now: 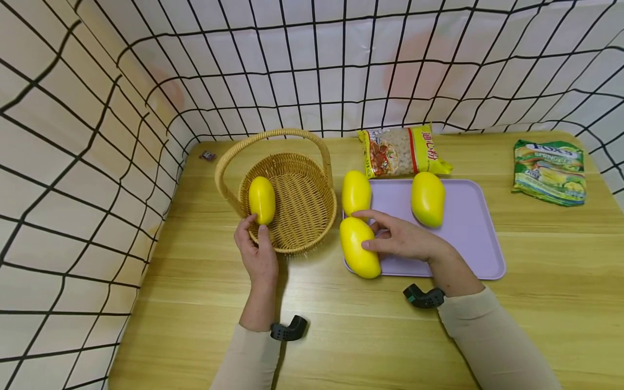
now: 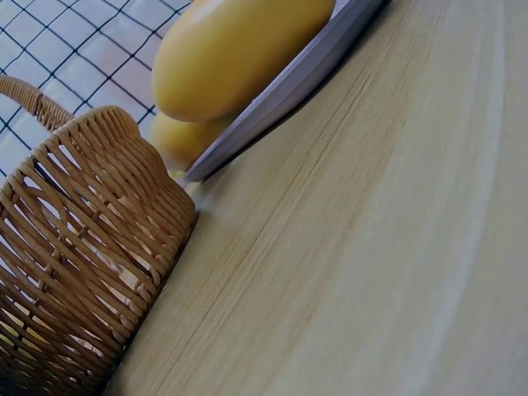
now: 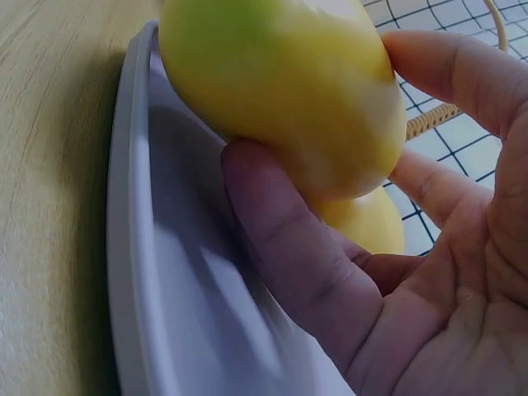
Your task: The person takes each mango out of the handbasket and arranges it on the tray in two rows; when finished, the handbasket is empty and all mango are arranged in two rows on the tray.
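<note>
A wicker basket (image 1: 299,216) with a tall arched handle has one yellow mango (image 1: 262,199) lying inside at its left. My left hand (image 1: 257,252) holds the basket's near-left rim, thumb and index fingertip beside that mango; the left wrist view shows the basket's woven side (image 2: 91,239) but no hand. Over the left end of a lilac tray (image 1: 468,233), my right hand (image 1: 402,235) grips another mango (image 1: 359,248) between thumb and fingers. In the right wrist view this mango (image 3: 280,91) shows a greenish patch, the thumb lying along its lower side.
Two more mangoes are at the tray, one at its far left corner (image 1: 356,192) and one near its back edge (image 1: 428,199). Behind stands a yellow food bag (image 1: 402,151); a green Fox's packet (image 1: 549,172) lies right. A small purple wrapper (image 1: 207,155) lies back left. Black wire mesh (image 1: 317,70) borders the table.
</note>
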`<state>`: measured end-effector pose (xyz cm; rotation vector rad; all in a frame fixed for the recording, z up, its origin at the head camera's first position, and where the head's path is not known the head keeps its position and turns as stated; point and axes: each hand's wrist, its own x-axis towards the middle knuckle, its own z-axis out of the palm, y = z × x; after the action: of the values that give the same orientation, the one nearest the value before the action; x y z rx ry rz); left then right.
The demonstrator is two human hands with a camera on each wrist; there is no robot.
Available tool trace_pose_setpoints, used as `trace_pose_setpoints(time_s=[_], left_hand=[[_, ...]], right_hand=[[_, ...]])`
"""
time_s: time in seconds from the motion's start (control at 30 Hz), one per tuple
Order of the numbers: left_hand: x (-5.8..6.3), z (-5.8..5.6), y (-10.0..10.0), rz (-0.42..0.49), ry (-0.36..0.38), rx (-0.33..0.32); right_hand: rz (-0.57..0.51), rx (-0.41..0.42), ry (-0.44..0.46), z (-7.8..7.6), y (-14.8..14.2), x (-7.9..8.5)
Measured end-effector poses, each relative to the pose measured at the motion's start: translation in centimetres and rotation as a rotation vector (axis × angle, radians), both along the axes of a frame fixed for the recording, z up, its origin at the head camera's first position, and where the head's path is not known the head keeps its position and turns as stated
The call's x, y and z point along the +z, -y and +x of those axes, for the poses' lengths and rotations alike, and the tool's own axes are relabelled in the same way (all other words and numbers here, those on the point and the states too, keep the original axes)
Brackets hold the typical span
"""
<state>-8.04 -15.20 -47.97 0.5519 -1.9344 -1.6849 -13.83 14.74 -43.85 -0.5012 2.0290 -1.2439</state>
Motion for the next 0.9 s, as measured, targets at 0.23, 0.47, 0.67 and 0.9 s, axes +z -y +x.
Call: trace_pose_setpoints(time_s=[0.23, 0.47, 0.67, 0.9], left_hand=[[-0.18, -0.04, 0.05, 0.004, 0.004, 0.004], [-0.13, -0.09, 0.07, 0.011, 0.004, 0.005], [-0.15, -0.12, 0.12, 0.014, 0.001, 0.007], [-0.07, -0.07, 0.02, 0.006, -0.009, -0.007]], right_hand=[[-0.024, 0.002, 0.000, -0.11, -0.05, -0.22], [-0.072, -0.011, 0.012, -0.18, 0.02, -0.25], [-0.071, -0.027, 0.020, -0.19, 0.08, -0.28], [-0.073, -0.040, 0.026, -0.25, 0.09, -0.34]])
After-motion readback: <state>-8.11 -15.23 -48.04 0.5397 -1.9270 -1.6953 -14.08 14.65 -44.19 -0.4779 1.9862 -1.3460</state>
